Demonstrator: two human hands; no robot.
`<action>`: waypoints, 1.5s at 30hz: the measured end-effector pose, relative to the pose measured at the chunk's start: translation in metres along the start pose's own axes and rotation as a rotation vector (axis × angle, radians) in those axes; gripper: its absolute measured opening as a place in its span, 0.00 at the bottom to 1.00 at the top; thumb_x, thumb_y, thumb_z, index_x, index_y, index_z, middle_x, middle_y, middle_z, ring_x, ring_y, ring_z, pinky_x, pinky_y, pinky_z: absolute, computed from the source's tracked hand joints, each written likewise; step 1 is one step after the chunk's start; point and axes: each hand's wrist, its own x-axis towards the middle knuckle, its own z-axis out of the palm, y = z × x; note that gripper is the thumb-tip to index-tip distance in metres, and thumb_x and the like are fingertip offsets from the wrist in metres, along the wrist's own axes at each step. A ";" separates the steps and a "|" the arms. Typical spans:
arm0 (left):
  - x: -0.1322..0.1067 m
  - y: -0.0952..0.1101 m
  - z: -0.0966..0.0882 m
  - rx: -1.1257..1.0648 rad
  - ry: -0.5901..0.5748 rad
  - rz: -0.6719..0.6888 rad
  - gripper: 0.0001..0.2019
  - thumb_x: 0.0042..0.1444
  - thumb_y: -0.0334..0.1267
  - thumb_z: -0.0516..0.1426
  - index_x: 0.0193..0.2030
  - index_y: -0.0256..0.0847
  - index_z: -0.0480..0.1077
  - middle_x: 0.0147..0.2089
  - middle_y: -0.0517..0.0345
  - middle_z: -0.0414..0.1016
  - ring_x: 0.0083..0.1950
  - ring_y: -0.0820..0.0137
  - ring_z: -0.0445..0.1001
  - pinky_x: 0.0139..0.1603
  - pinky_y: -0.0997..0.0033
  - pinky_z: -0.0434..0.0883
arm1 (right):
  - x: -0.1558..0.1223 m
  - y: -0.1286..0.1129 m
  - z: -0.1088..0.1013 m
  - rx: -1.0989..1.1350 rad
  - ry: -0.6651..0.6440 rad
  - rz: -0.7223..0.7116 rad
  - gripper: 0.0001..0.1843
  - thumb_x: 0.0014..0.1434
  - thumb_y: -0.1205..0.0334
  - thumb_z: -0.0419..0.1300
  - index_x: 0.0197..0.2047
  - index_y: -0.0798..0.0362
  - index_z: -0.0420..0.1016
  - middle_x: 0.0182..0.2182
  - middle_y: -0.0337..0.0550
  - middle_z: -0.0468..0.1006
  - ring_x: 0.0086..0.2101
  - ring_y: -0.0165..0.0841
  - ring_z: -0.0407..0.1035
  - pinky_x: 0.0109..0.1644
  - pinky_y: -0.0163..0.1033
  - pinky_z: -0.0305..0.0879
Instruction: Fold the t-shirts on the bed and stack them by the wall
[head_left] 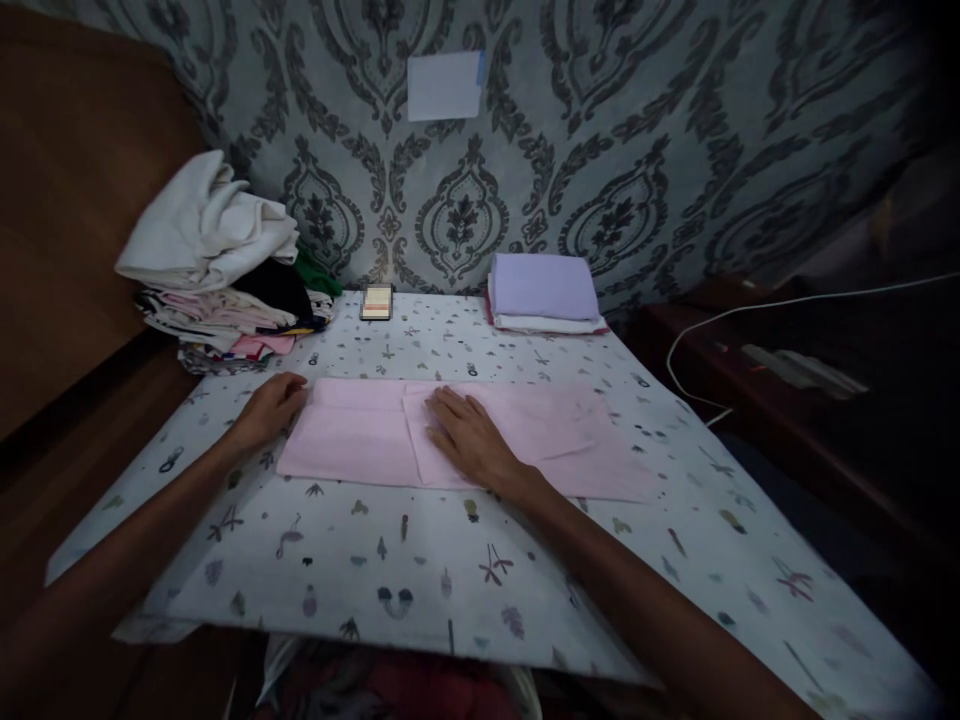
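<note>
A pink cloth (pixel 352 440), folded into a long flat strip, lies across the middle of the table. My right hand (pixel 469 440) rests palm down on it, fingers stretched out, beside a folded-over edge near the strip's middle. At the strip's left end, my left hand (pixel 270 408) is next to the short edge with its fingers loosely bent and apart from the thumb. Nothing shows in its grasp. The right part of the cloth looks slightly creased.
A pile of clothes (pixel 217 240) stands at the back left, and a folded lilac stack (pixel 544 290) at the back right. Between them lies a phone (pixel 376 302). A white cable (pixel 675 350) runs beside the table's right edge. A patterned cloth (pixel 405 560) covers the table.
</note>
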 end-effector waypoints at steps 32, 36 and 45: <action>0.014 0.112 -0.004 -0.720 -0.270 -0.273 0.22 0.40 0.51 0.66 0.37 0.38 0.69 0.29 0.57 0.76 0.32 0.63 0.77 0.31 0.67 0.73 | 0.009 -0.036 -0.004 1.787 0.103 0.417 0.32 0.67 0.40 0.41 0.60 0.56 0.63 0.63 0.60 0.65 0.62 0.41 0.64 0.63 0.52 0.65; 0.021 0.181 0.023 -0.872 -0.383 -0.151 0.18 0.52 0.51 0.62 0.39 0.38 0.68 0.29 0.56 0.76 0.27 0.68 0.76 0.27 0.71 0.72 | 0.002 -0.024 -0.016 1.718 0.111 0.388 0.42 0.65 0.35 0.28 0.62 0.57 0.61 0.61 0.61 0.68 0.59 0.45 0.66 0.57 0.56 0.69; 0.005 0.170 0.066 -0.518 -0.107 0.266 0.16 0.61 0.51 0.53 0.46 0.40 0.68 0.37 0.55 0.76 0.40 0.66 0.75 0.40 0.66 0.73 | -0.001 0.007 0.002 1.960 0.166 0.401 0.22 0.50 0.68 0.64 0.50 0.56 0.71 0.38 0.49 0.82 0.44 0.43 0.76 0.51 0.50 0.74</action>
